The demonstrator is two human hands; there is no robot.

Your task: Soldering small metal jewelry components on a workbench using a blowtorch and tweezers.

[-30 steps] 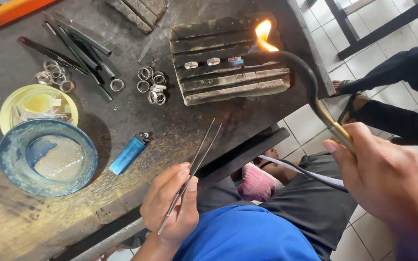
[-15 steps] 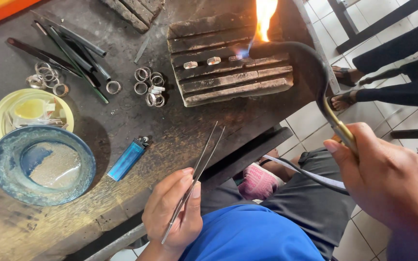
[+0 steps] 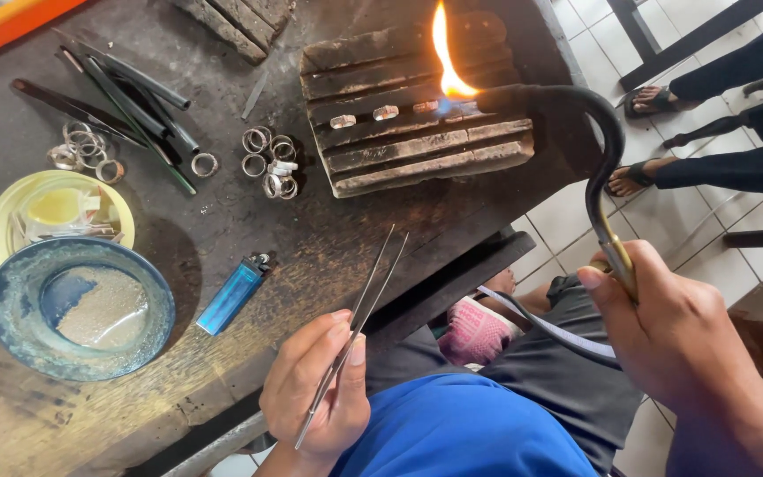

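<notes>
In the head view, a curved torch [image 3: 600,168] is gripped at its brass handle by the right hand [image 3: 664,327], the fingers wrapped closed around it. Its flame [image 3: 449,53] is played over small metal rings [image 3: 386,113] laid in a groove of a charred block [image 3: 417,106] on the dark workbench [image 3: 328,238]. Long tweezers [image 3: 355,327] are pinched between thumb and fingers of the left hand [image 3: 315,393], tips slightly parted and held above the bench edge. More rings [image 3: 271,163] are seen beside the block, a blue lighter [image 3: 231,296] near the tweezers, and a blue bowl [image 3: 77,309] and yellow dish [image 3: 59,212] further left.
</notes>
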